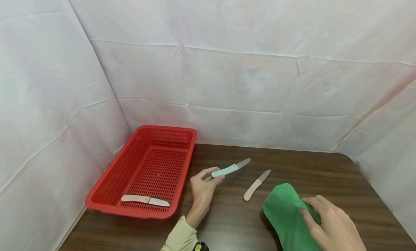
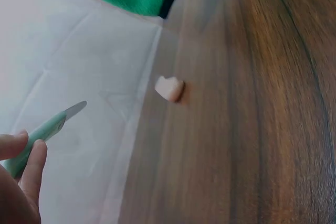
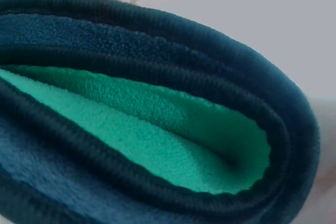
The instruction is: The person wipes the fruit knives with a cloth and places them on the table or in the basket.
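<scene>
My left hand [image 1: 203,187] pinches the handle of a mint-green folding knife [image 1: 225,171] between thumb and fingers. Its blade is open and points up to the right, over the table; the left wrist view shows the same knife [image 2: 52,127]. A second knife with a beige handle [image 1: 252,191], blade out, lies on the table to the right of it. My right hand [image 1: 334,222] grips a folded green cloth [image 1: 286,211] at the right front. Close up in the right wrist view, the folded cloth [image 3: 157,140] has dark edging and dark blue outer layers, and hides the fingers.
A red perforated plastic basket [image 1: 92,199] stands on the left of the dark wooden table [image 1: 308,164]. Inside it, near the front, lies a knife with a pale pink handle [image 1: 134,198], blade out. White sheeting [image 1: 227,81] encloses the table behind and at the sides.
</scene>
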### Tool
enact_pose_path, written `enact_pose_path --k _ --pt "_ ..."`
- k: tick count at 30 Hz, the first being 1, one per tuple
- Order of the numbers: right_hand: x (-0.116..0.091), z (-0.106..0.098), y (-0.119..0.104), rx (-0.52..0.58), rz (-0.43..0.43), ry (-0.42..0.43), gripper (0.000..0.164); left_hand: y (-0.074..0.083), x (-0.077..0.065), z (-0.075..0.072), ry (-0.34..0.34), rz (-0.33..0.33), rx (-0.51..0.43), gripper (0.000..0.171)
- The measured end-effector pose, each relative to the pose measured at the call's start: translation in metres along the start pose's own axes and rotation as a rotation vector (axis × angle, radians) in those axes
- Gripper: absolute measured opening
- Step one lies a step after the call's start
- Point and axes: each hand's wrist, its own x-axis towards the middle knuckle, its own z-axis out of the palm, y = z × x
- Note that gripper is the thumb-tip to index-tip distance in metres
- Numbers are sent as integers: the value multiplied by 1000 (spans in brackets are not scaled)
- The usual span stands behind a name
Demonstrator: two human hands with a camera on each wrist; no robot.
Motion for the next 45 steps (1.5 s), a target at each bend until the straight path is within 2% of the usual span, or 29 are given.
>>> enact_pose_path --k 1,3,4,6,10,12,14,16,19,20,23,26,30,36,45 --pt "0 0 0 2 2 0 16 -9 0 -2 -10 5 -21 39" --pt "0 0 1 5 8 0 16 -13 -1 -3 -23 -22 -42 41" --pt "0 0 1 8 13 -2 16 -13 -2 -4 -34 -16 -53 41" --pt "0 1 1 11 23 -3 15 0 -4 -2 -57 10 -61 41" --pt "1 1 1 25 54 -27 15 75 -12 9 -77 -16 -86 36" --pt "1 1 0 30 65 -38 15 109 -16 13 -73 -54 -105 33" --pt "2 1 0 35 72 -37 14 120 -18 12 -78 -58 -129 31" --pt "3 1 0 43 76 -28 14 124 -18 10 -87 -55 -131 31" --pt "4 1 0 50 84 -15 14 104 -18 0 -137 27 -146 33" --pt "4 1 0 54 89 -14 14 117 -20 1 -139 -2 -127 34" --pt "4 0 0 52 97 -2 13 126 -23 -2 -158 -37 -135 36" --pt "4 -1 0 50 105 8 12 169 -27 2 -134 -194 -112 36" --pt "4 -4 -1 50 107 37 11 188 -29 -2 -125 -301 -85 35" --pt "5 -9 -8 71 118 85 11 193 -32 -13 -157 -290 -59 36" --pt "7 -16 -20 119 59 216 16 206 -38 -25 -278 -264 -86 33"
